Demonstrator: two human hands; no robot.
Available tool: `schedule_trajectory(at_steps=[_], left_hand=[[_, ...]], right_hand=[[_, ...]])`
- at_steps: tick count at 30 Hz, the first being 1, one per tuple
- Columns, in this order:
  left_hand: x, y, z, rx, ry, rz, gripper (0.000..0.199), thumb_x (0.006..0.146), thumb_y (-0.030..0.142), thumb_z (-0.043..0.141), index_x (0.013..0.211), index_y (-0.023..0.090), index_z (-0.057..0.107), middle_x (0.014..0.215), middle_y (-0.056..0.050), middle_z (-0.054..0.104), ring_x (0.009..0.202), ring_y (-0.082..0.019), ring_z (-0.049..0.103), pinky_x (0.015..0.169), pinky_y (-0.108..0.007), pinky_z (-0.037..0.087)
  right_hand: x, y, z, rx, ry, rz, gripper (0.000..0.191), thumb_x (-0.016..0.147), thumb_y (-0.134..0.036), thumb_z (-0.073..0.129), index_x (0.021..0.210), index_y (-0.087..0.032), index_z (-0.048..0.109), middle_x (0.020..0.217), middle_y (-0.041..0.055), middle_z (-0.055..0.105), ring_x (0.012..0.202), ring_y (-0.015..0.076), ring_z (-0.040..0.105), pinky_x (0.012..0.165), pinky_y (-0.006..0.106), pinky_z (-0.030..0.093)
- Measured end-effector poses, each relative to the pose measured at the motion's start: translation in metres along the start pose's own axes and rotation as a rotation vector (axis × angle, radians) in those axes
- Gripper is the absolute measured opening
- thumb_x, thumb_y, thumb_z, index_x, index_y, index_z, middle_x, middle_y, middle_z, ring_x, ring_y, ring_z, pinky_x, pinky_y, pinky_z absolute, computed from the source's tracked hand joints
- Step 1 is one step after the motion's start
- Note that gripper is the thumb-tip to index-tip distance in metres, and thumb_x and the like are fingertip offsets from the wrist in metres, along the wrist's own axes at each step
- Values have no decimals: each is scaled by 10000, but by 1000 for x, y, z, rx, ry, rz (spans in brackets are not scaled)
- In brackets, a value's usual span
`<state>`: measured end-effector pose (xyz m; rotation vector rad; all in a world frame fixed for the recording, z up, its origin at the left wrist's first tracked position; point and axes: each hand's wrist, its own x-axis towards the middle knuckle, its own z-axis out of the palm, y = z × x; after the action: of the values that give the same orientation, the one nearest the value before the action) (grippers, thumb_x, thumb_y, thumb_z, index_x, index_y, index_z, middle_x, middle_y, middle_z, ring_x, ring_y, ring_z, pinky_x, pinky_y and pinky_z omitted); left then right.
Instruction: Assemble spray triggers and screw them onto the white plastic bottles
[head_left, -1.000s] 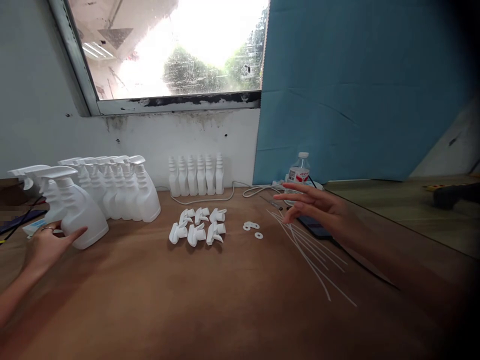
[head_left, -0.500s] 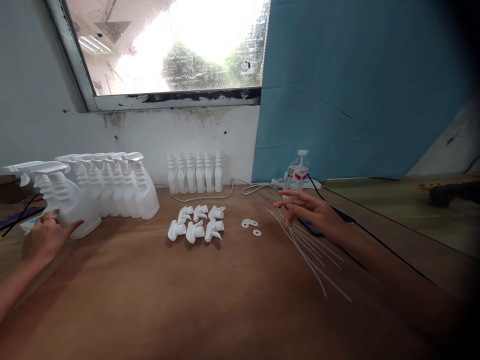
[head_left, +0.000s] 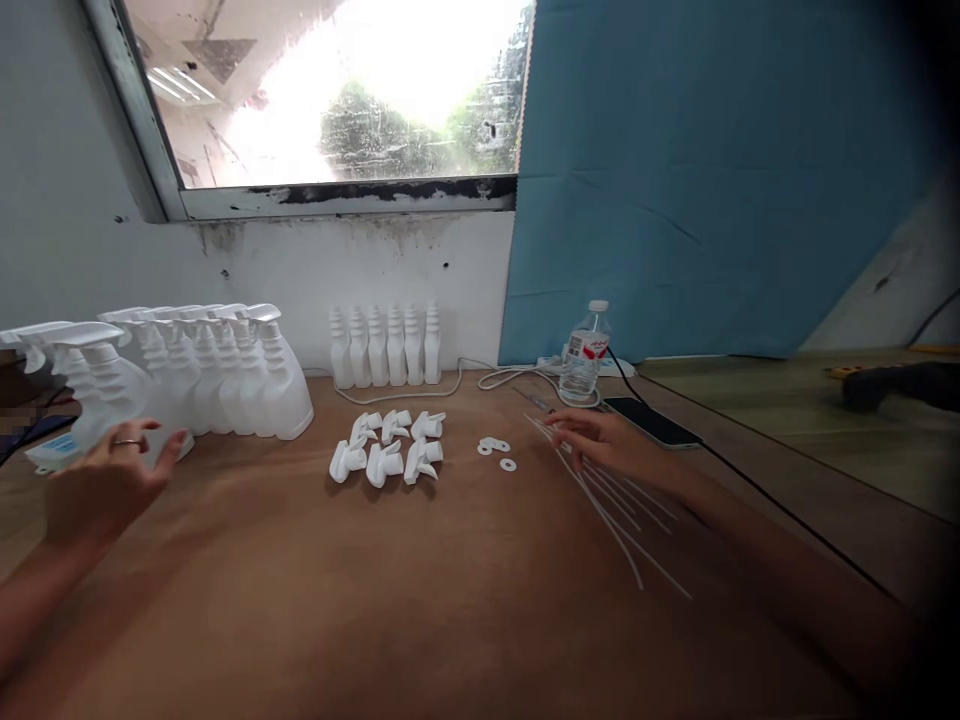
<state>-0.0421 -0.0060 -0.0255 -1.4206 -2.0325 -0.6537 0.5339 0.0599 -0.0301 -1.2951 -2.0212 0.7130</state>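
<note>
Left hand [head_left: 101, 490]: thumb and fingers spread wide, beside white plastic spray bottles [head_left: 285, 395] near the left edge of the surface [head_left: 450, 600]; contact cannot be confirmed. Right hand [head_left: 626, 448]: fingers loosely curled over the far ends of thin white flexible tubes [head_left: 661, 571]; cannot tell whether it grips one. White plastic trigger heads [head_left: 384, 466] and flat white washers [head_left: 503, 466] lie between the hands, presumably grouped by type for reach. Small white bottles [head_left: 395, 350] line the far edge, apparently out of the way.

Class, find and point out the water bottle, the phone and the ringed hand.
Water bottle [head_left: 581, 378], head view: clear lower body.
Phone [head_left: 652, 422], head view: dark screen.
Left hand [head_left: 105, 485], head view: back.
</note>
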Motion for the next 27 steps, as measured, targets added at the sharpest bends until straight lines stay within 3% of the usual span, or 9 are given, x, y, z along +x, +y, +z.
schedule_trajectory(at_steps=[2, 5, 8, 11, 16, 21, 27], left_hand=[[-11, 28, 5, 21, 10, 205, 512, 909, 549, 376, 1145, 133, 557, 934, -75, 664, 767, -248, 616, 543, -245, 292], [-25, 73, 20, -183, -26, 529, 363, 918, 461, 441, 1067, 156, 570, 931, -54, 677, 744, -195, 647, 593, -249, 400], [-30, 115, 34, -371, -104, 762, 311, 916, 410, 460, 1074, 157, 549, 1075, -103, 645, 911, -226, 644, 740, -293, 482], [-29, 141, 41, -429, -112, 899, 362, 887, 421, 510, 1116, 144, 549, 1145, -138, 612, 1032, -266, 596, 880, -370, 479], [-28, 144, 48, -464, -172, 884, 443, 873, 407, 518, 1240, 157, 525, 1178, -141, 607, 1070, -269, 581, 912, -390, 481], [-32, 131, 58, -477, -242, 769, 371, 871, 378, 494, 1177, 188, 580, 1173, -111, 631, 1051, -240, 613, 880, -337, 506], [-38, 127, 47, -584, -115, 798, 280, 821, 328, 571, 1062, 190, 602, 1078, -91, 676, 963, -216, 649, 842, -319, 517]], right_hand=[[3, 3, 5, -152, -73, -30, 322, 888, -440, 475, 1004, -178, 622, 813, 45, 669, 532, 138, 600, 535, 281, 465], [9, 6, 17, -335, -124, -160, 286, 895, -370, 469, 979, -174, 660, 865, 75, 682, 711, 193, 635, 674, 325, 490], [13, 7, 31, -427, -161, -304, 267, 900, -306, 466, 1033, -172, 656, 1040, 108, 652, 961, 236, 605, 863, 372, 463], [14, 4, 43, -435, -194, -341, 289, 914, -303, 454, 1116, -194, 629, 1128, 109, 612, 1024, 234, 581, 919, 380, 448], [10, 1, 58, -418, -149, -357, 309, 935, -294, 424, 1137, -183, 630, 1128, 123, 603, 1061, 244, 559, 952, 406, 433], [9, 8, 65, -401, -84, -363, 264, 918, -243, 443, 1057, -175, 656, 1088, 125, 621, 1069, 248, 550, 953, 417, 427], [9, 8, 63, -343, -82, -353, 274, 913, -271, 477, 1110, -189, 648, 1060, 109, 636, 987, 229, 577, 896, 386, 447]])
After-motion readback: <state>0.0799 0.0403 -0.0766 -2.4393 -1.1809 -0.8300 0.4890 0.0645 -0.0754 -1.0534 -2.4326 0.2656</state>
